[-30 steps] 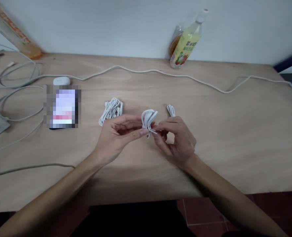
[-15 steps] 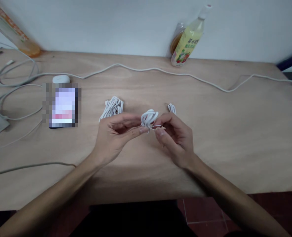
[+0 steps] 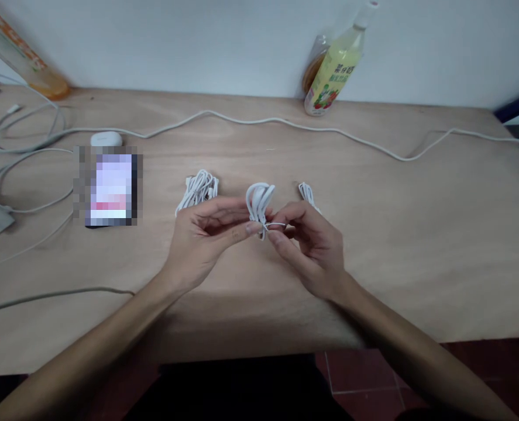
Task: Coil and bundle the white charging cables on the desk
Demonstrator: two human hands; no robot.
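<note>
My left hand pinches the coil upright over the table. My right hand is narrow, fingertips at the tie around the coil's lower end; I cannot tell whether they grip it. Beyond my hands lie a large bundle and a small bundle.

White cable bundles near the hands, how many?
3: held bundle, in the left hand; left bundle, beyond that hand; right bundle, beyond the right hand. Hands may hide more.
</note>
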